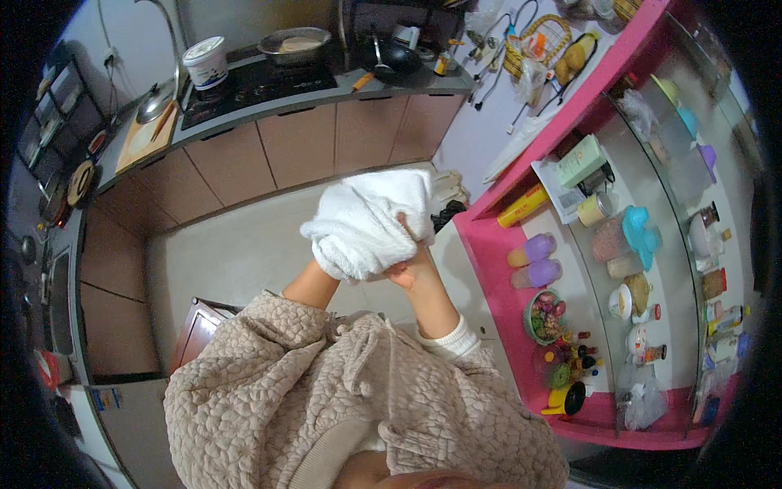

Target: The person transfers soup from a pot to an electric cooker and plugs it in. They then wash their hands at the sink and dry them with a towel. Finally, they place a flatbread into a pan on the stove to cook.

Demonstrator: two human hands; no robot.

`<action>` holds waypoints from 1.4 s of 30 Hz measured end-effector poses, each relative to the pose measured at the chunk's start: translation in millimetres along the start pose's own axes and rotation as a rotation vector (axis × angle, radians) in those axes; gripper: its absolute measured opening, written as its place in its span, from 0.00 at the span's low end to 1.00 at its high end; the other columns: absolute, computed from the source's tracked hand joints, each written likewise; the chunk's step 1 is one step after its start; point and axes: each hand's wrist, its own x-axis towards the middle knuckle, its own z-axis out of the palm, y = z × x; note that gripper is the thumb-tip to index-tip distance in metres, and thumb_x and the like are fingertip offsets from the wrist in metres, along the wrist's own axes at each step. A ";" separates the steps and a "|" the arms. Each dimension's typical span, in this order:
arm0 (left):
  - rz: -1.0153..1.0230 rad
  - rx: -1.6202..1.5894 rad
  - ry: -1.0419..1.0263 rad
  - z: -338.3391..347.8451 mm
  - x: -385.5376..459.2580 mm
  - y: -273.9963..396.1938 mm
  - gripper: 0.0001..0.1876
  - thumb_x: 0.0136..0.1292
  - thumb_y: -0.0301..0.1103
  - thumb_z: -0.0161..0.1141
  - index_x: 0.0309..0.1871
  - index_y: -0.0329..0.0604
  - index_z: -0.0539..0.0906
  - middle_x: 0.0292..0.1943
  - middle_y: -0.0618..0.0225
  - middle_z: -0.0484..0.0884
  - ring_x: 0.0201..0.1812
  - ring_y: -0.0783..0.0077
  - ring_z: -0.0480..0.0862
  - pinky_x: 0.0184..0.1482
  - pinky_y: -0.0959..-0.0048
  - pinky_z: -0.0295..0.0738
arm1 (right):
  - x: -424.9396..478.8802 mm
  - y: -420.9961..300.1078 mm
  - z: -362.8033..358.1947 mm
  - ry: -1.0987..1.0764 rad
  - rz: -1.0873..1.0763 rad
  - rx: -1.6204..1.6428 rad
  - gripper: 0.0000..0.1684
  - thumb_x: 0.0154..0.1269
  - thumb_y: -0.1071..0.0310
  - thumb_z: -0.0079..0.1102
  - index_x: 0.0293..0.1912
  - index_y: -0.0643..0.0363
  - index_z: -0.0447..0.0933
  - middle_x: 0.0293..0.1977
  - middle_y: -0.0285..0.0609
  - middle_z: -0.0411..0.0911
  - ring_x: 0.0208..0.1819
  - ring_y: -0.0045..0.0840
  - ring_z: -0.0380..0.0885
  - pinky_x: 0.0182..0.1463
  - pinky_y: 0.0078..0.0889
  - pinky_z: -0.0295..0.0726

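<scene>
A white terry towel (366,223) is bunched up in front of my chest, above the tiled floor. My right hand (404,269) grips its right side, with part of a finger or thumb showing between the folds. The cloth covers my left hand. Only the left wrist (317,282) comes out below it, so the left fingers are hidden. Quilted beige sleeves (269,330) reach down both forearms, and a white ribbed cuff (455,341) shows at the right.
Ahead runs a counter with a black cooktop (256,88), a metal pan (296,46), a white tub (206,63) and a cutting board (146,137). Pink-edged shelves (482,263) with jars and bottles stand close on my right. A dark wooden piece of furniture (198,324) sits at the left.
</scene>
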 end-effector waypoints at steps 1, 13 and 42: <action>0.075 -0.027 0.067 8.4 -0.4 -4.1 0.16 0.59 0.38 0.45 0.49 0.45 0.71 0.47 0.59 0.72 0.48 0.66 0.72 0.49 0.68 0.66 | -2.4 6.0 16.7 0.289 -0.145 -0.149 0.26 0.59 0.47 0.49 0.51 0.53 0.68 0.45 0.39 0.73 0.47 0.28 0.72 0.47 0.34 0.74; 0.240 0.860 -0.042 -15.6 13.8 109.6 0.12 0.51 0.36 0.52 0.37 0.39 0.71 0.34 0.54 0.76 0.30 0.57 0.78 0.28 0.63 0.73 | 30.1 -5.0 -59.7 0.411 -0.900 -1.107 0.17 0.64 0.57 0.41 0.47 0.55 0.68 0.45 0.41 0.70 0.48 0.26 0.70 0.51 0.28 0.71; -0.141 -1.732 0.127 32.2 26.1 40.3 0.23 0.64 0.34 0.43 0.60 0.36 0.56 0.59 0.59 0.60 0.58 0.70 0.62 0.59 0.75 0.57 | 12.0 -33.1 55.8 -0.245 -0.630 0.134 0.31 0.64 0.50 0.40 0.55 0.67 0.59 0.57 0.49 0.59 0.58 0.36 0.60 0.60 0.40 0.61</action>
